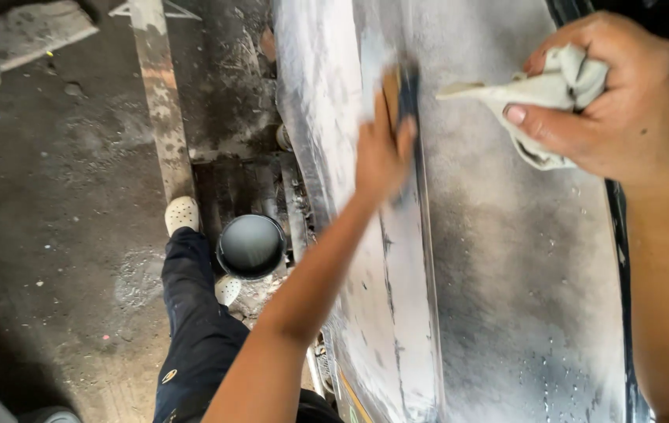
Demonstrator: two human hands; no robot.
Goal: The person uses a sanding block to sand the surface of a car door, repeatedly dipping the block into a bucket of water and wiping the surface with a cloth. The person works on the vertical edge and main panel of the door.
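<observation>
While pressed flat, sanding block [403, 94] under left grip [381, 153]

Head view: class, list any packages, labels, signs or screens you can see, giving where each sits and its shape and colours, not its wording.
Packages, labels on goods, signs on walls, screens: none in view.
Emblem: small yellow oval mark on the dark trouser leg, lower left.
Floor marking: worn pale painted stripe with a faded orange patch, running down the grey floor at upper left, topped by a white triangle outline.
</observation>
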